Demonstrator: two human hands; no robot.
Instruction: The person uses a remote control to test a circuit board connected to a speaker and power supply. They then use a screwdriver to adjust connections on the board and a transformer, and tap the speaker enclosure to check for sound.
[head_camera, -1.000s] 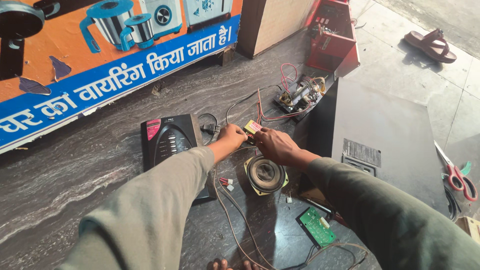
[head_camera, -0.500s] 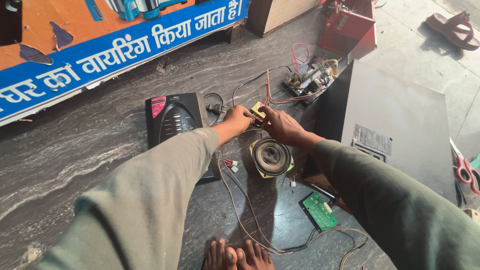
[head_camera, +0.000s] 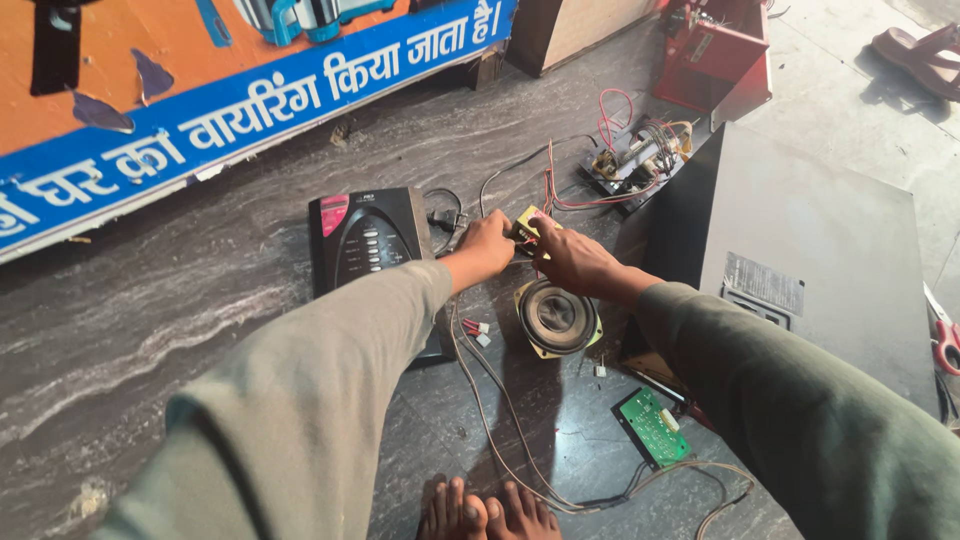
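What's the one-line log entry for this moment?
left hand: grips small yellow part | right hand: grips same part | below: loose speaker | surface: dark stone floor

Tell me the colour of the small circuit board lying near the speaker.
Green circuit board, seen in the head view.

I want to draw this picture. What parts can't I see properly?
- Small yellow part, head view: mostly covered by the left hand and right hand.
- Scissors: cut off by the right edge.
- Sandal: cut by the top corner.
- Green circuit board: parts too small to tell.
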